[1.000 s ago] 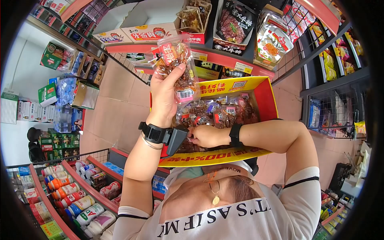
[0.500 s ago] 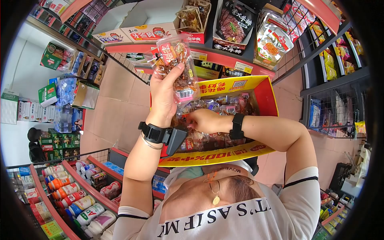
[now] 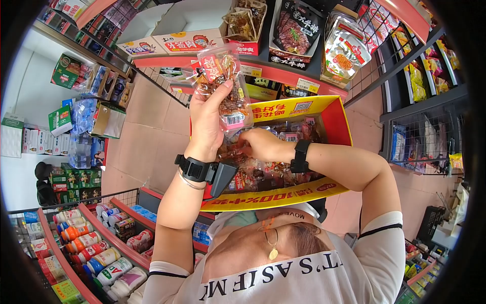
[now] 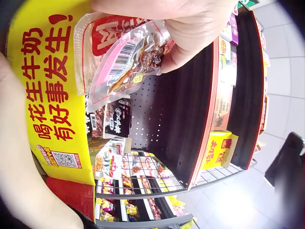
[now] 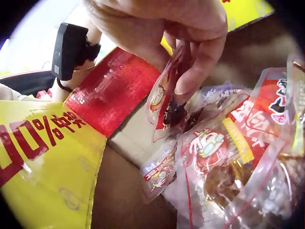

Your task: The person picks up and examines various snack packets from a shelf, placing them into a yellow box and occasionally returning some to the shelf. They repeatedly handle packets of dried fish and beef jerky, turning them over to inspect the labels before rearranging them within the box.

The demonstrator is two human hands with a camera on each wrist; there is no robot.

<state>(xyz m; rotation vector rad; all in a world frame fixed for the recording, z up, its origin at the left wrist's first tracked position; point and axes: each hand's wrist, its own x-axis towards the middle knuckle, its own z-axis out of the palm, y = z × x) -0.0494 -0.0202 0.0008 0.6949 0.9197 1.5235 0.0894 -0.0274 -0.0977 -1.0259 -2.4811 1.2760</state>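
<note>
In the head view my left hand (image 3: 206,119) holds up clear snack packets (image 3: 236,107), thumb across the front one; brown pieces show through the plastic. The left wrist view shows two packets overlapping in that grip, a pink barcode label (image 4: 122,59) on the nearer. Below is a yellow and red carton (image 3: 288,112) full of similar packets. Inside it my right hand (image 3: 266,145) reaches among them. As the right wrist view shows, its thumb and fingers pinch a small red-and-clear packet (image 5: 161,102), beside a larger packet (image 5: 217,164) with a cartoon face.
A shelf with a pink-red edge (image 3: 281,71) stands beyond the carton, bearing open white boxes (image 3: 187,30) and black meat pouches (image 3: 296,30). Bottles (image 3: 91,248) line a rack at lower left. Stacked cartons (image 3: 66,119) stand on the left; tiled floor (image 3: 152,121) shows between.
My right hand has moved from the carton's near side toward its far side, uncovering packets near the front wall. My left hand and its packets stay nearly still.
</note>
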